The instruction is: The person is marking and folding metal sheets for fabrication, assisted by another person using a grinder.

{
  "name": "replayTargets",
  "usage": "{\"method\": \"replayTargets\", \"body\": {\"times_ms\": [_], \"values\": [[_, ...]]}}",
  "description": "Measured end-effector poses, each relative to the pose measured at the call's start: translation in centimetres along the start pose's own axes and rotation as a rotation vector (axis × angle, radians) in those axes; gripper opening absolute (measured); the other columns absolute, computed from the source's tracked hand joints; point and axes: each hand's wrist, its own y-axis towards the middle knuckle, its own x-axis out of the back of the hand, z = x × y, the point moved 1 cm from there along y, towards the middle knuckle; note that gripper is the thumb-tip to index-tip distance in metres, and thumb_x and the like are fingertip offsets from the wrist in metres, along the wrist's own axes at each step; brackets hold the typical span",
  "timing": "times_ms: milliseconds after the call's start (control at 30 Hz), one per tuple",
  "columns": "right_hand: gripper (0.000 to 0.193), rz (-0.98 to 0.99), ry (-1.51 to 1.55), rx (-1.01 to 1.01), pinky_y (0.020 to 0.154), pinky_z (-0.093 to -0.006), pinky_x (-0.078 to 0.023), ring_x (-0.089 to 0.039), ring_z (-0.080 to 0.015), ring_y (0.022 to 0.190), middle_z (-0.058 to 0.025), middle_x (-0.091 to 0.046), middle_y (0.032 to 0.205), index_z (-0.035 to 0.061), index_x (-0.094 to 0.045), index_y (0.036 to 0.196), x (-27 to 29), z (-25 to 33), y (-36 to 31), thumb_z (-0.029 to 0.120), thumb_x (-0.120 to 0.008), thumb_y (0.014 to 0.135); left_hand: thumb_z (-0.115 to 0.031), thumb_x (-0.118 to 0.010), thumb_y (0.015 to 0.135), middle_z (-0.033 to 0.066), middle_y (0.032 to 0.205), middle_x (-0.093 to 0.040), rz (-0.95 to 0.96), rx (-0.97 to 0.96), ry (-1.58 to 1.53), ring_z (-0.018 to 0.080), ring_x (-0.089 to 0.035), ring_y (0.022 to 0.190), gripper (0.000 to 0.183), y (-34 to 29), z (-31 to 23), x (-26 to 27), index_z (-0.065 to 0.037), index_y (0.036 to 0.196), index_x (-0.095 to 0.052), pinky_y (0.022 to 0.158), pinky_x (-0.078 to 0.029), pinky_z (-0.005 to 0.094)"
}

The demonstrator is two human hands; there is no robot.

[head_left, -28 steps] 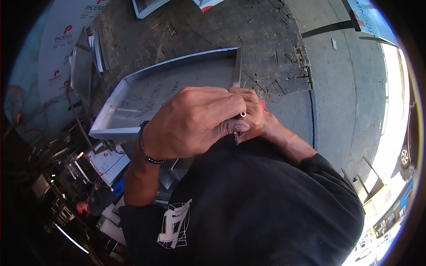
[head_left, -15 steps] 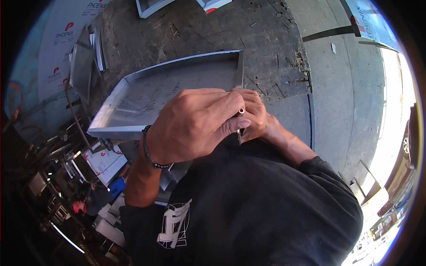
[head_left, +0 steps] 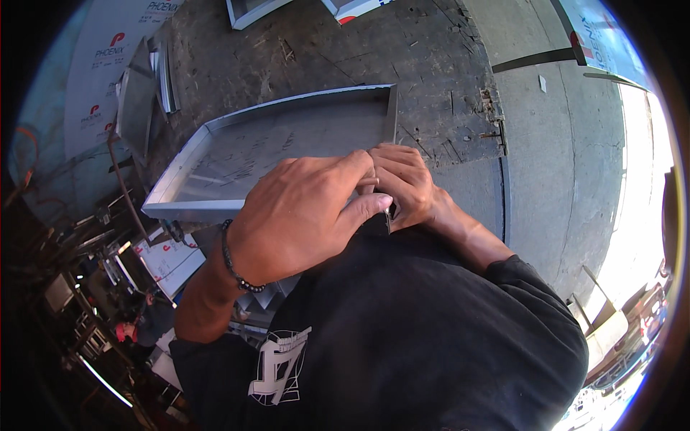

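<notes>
Near: left hand [head_left: 298, 212] and right hand [head_left: 404, 179] close together mid-frame, fingers curled; contact surfaces hidden, cannot tell if clamped. Step, judged: two-handed close work beside metal tray [head_left: 194, 207], centre-left on bench [head_left: 345, 54]. Next move calls for steady fingers. Far: metal piece [head_left: 248, 13], top edge.

A black T-shirt [head_left: 431, 323] is worn, its short right sleeve [head_left: 543, 294] seen at four o'clock, an angular white emblem [head_left: 277, 377] with thin curved outlines printed at seven o'clock, and the left wrist [head_left: 215, 271] circled at eight by a dark beaded bracelet [head_left: 229, 258].
</notes>
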Motion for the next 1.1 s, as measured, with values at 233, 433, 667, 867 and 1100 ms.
{"method": "replayTargets", "body": {"times_ms": [233,433,667,867,1100], "values": [[0.037,-0.024,-0.059,0.003,0.054,-0.0419,-0.043,-0.056,-0.0318,0.063,-0.0112,-0.054,0.074,0.0028,-0.054,0.078,-0.1,0.1,0.1,0.011,-0.078,0.052,-0.015,-0.073,0.095,0.0200,0.081,-0.068,0.005,0.004,0.077,0.0392,-0.070,0.076,0.020,0.1,-0.3,-0.3,0.001,0.096,-0.061,0.065,-0.052,0.0426],[0.041,-0.020,-0.031,0.009,0.056,-0.0425,-0.045,-0.059,-0.0323,0.065,-0.0113,-0.056,0.076,0.0022,-0.055,0.081,0.0,0.1,0.0,0.014,-0.079,0.049,-0.014,-0.065,0.100,0.0212,0.084,-0.068,0.022,0.074,0.080,0.0427,-0.067,0.080,0.017,-0.3,-0.1,-0.4,0.002,0.096,-0.059,0.069,-0.049,0.0456],[0.051,0.040,0.011,-0.041,0.057,-0.0419,-0.046,-0.062,-0.0317,0.067,-0.0100,-0.057,0.076,0.0013,-0.061,0.092,0.3,0.4,0.4,0.017,-0.080,0.048,-0.014,-0.059,0.103,0.0243,0.085,-0.065,-0.005,0.256,0.157,0.0462,-0.065,0.084,0.018,-1.9,1.7,1.5,0.003,0.098,-0.057,0.073,-0.048,0.0479],[0.046,0.054,0.015,-0.015,0.057,-0.0412,-0.047,-0.062,-0.0305,0.066,-0.0092,-0.056,0.075,0.0016,-0.061,0.090,0.7,0.3,0.0,0.014,-0.078,0.050,-0.016,-0.058,0.105,0.0231,0.084,-0.064,-0.408,0.316,0.373,0.0410,-0.065,0.081,0.019,-6.0,7.5,4.9,0.003,0.101,-0.058,0.073,-0.048,0.0432],[0.041,0.119,0.005,0.020,0.058,-0.0406,-0.047,-0.061,-0.0290,0.065,-0.0093,-0.054,0.073,0.0010,-0.061,0.089,0.8,-0.2,-0.6,0.013,-0.076,0.053,-0.006,-0.065,0.101,0.0199,0.087,-0.069,-0.346,0.199,-0.008,0.0354,-0.073,0.085,0.014,-6.5,3.6,2.5,0.003,0.096,-0.055,0.073,-0.054,0.0438]]}}
